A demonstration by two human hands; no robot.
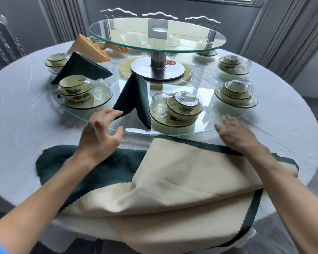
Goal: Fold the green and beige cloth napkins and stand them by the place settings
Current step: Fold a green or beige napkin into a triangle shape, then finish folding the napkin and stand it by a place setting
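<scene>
Left hand (99,132) loosely curled, fingertips at the lower corner of the folded green napkin (134,99) standing on the glass turntable (173,133) beside a place setting (175,109); whether gripping, unclear. Right hand (235,132) flat and relaxed at the turntable's rim, holding nothing. Beige cloth (182,180) and green cloth (66,165) unfolded near the table edge; red disc (170,62) under the post apparently marked "27", upside down.

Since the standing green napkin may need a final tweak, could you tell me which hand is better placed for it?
The left hand, I'd say: its fingertips are already at the lower edge of the standing green napkin on the glass turntable. The right hand rests flat, farther off beyond the place setting.
</scene>
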